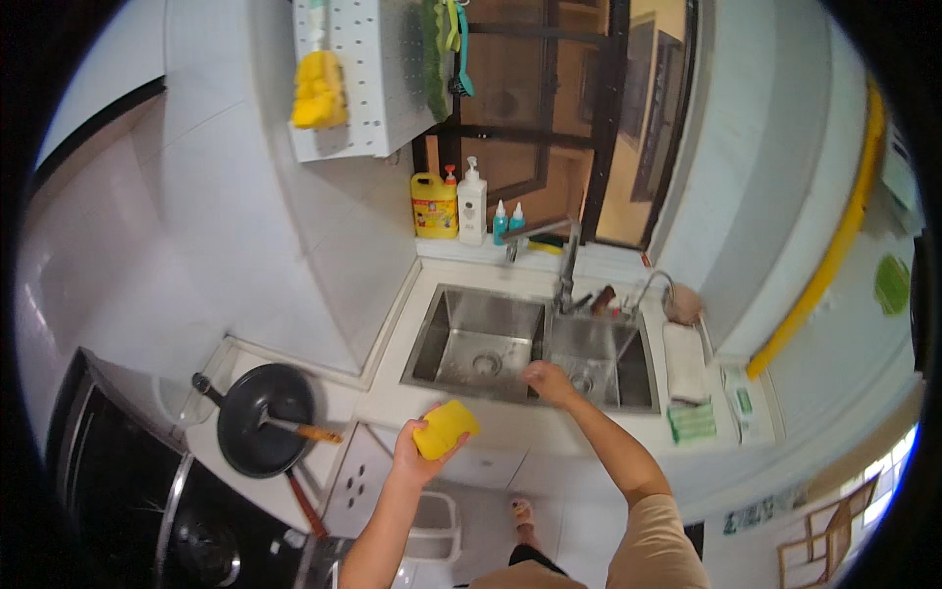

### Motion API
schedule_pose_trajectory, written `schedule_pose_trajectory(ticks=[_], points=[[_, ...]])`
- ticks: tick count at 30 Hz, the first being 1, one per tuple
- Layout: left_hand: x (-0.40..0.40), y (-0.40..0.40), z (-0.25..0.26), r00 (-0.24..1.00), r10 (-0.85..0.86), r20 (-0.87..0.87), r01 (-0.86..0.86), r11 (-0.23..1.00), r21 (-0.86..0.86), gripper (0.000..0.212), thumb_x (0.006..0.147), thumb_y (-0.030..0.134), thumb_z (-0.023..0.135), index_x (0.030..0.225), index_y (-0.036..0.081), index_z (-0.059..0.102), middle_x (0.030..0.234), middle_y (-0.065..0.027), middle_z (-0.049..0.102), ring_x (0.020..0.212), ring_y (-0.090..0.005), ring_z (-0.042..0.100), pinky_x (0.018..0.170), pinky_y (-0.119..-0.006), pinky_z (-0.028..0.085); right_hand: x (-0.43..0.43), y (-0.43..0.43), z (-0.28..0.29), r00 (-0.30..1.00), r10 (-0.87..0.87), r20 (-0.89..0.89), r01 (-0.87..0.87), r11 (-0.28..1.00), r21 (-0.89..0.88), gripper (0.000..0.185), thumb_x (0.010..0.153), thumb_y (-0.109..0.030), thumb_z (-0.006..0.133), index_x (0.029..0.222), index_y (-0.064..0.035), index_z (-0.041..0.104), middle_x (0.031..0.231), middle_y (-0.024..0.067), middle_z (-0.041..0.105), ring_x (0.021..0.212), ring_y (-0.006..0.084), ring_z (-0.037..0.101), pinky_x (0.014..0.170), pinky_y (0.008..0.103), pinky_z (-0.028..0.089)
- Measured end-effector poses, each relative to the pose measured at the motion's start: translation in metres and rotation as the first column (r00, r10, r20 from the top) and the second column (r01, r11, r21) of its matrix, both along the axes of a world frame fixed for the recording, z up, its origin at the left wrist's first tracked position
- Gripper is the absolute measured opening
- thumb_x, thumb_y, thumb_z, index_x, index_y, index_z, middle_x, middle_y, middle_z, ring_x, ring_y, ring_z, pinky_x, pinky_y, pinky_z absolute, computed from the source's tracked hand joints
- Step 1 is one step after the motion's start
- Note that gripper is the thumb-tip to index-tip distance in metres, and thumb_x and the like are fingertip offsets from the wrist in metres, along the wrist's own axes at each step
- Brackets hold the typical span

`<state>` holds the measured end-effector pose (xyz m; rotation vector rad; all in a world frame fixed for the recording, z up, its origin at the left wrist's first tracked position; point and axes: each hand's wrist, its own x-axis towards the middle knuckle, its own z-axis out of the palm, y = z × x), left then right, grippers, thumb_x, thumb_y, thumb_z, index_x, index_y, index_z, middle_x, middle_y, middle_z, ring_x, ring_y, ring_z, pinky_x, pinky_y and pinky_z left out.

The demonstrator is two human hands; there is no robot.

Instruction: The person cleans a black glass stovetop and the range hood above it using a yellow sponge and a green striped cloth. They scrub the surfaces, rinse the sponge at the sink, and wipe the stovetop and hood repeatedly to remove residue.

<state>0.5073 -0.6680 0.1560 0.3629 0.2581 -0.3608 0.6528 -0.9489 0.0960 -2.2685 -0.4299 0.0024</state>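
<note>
My left hand (425, 449) grips a yellow sponge (449, 430) in front of the counter edge, left of the sink's middle. Over the front of the stainless steel double sink (543, 346), near the divider, is my right hand (548, 381). It is blurred and its fingers look curled, but whether they close on anything cannot be made out. The left basin shows a round drain (486, 364) and a wet-looking floor. A metal faucet (567, 269) rises behind the divider, its spout turned towards the left basin.
A black wok (254, 420) with a wooden-handled spatula (313, 432) sits left, beside the black stove (110, 471). Bottles, including a white pump bottle (472, 206), line the sill. Right of the sink lie a folded cloth (685, 361) and a green-striped cloth (692, 422). A bin (434, 526) stands below.
</note>
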Motion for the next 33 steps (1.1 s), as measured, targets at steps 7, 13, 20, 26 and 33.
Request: schedule_pose_trajectory(ticks=[7,13,20,26,33], points=[[0.233,-0.093,-0.062,0.996,0.010,-0.088,-0.024,0.987,-0.156,0.049,0.069,0.016,0.049,0.115,-0.001,0.047,0.119,-0.0226,0.046,0.112,-0.0418,0.044,0.093,-0.051,0.043,0.216,-0.150,-0.038,0.932,-0.158,0.326,0.351,0.620,-0.702,0.048,0.079,-0.023,0.061,0.121,-0.0066,0.046,0.116,0.0179,0.047,0.106,0.0338,0.048,0.088,0.0397,0.043],[0.338,-0.124,-0.097,0.958,0.118,-0.259,-0.136,0.989,-0.051,0.044,0.076,0.019,0.044,0.116,0.000,0.043,0.118,-0.0213,0.045,0.110,-0.0415,0.046,0.088,-0.051,0.047,0.240,-0.175,-0.034,0.980,-0.145,0.137,0.199,0.662,-0.722,0.047,0.076,-0.024,0.064,0.114,-0.0026,0.048,0.111,0.0157,0.048,0.106,0.0309,0.047,0.090,0.0397,0.042],[0.385,-0.143,-0.149,0.931,0.153,-0.330,-0.169,0.985,-0.020,0.043,0.077,0.021,0.044,0.115,0.000,0.046,0.117,-0.0192,0.048,0.109,-0.0379,0.048,0.088,-0.049,0.047,0.237,-0.148,-0.012,0.981,0.013,0.192,0.135,0.662,-0.737,0.043,0.079,-0.027,0.061,0.113,-0.0034,0.049,0.120,0.0172,0.047,0.109,0.0340,0.048,0.086,0.0416,0.045],[0.402,-0.146,-0.203,0.905,0.104,-0.414,-0.112,0.994,0.004,0.032,0.083,0.025,0.044,0.110,0.009,0.050,0.106,-0.0114,0.055,0.100,-0.0303,0.054,0.077,-0.044,0.050,0.276,-0.045,-0.128,0.957,0.172,-0.233,-0.105,0.956,0.274,0.046,0.091,-0.033,0.048,0.127,-0.0058,0.040,0.123,0.0152,0.046,0.113,0.0276,0.045,0.093,0.0367,0.037],[0.412,-0.114,-0.305,0.996,-0.039,-0.076,0.029,0.990,-0.138,0.033,0.092,0.033,0.040,0.110,0.008,0.051,0.101,-0.0073,0.058,0.092,-0.0235,0.056,0.074,-0.038,0.049,0.286,0.044,-0.204,0.844,0.205,-0.496,0.200,0.738,0.645,0.047,0.093,-0.029,0.043,0.131,-0.0042,0.032,0.120,0.0138,0.048,0.110,0.0264,0.047,0.093,0.0354,0.036]])
